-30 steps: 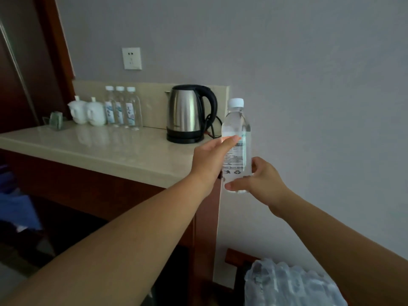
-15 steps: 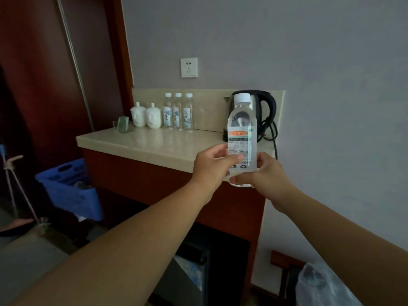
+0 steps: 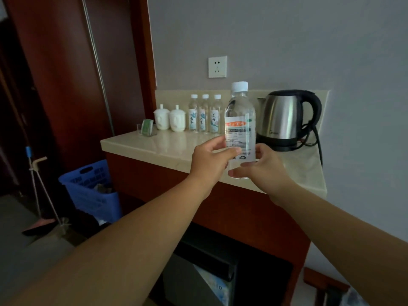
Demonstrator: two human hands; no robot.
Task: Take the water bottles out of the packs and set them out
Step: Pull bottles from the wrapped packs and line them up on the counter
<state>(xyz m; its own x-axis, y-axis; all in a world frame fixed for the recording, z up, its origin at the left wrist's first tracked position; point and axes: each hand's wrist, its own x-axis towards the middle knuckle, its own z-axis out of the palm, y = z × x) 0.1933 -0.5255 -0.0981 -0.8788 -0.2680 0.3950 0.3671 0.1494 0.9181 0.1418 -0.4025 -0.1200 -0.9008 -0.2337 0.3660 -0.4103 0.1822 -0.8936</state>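
Observation:
I hold a clear water bottle (image 3: 240, 120) with a white cap and an orange-marked label upright in the air, in front of the marble counter (image 3: 167, 146). My left hand (image 3: 209, 161) grips its lower left side, thumb across the label. My right hand (image 3: 262, 168) holds its base from the right. Three more water bottles (image 3: 204, 113) with blue labels stand in a row at the back of the counter. Of the plastic pack only a corner (image 3: 355, 297) shows at the bottom right.
A steel kettle (image 3: 284, 118) with a black cord stands at the counter's right. Two white lidded cups (image 3: 169, 117) and a small green holder (image 3: 146, 128) are at the back left. A blue basket (image 3: 90, 191) and a mop (image 3: 42, 184) are on the floor at left.
My view has swung left and back; the bottle stays in both hands and now sits left of the kettle. The pack has slipped almost out of view.

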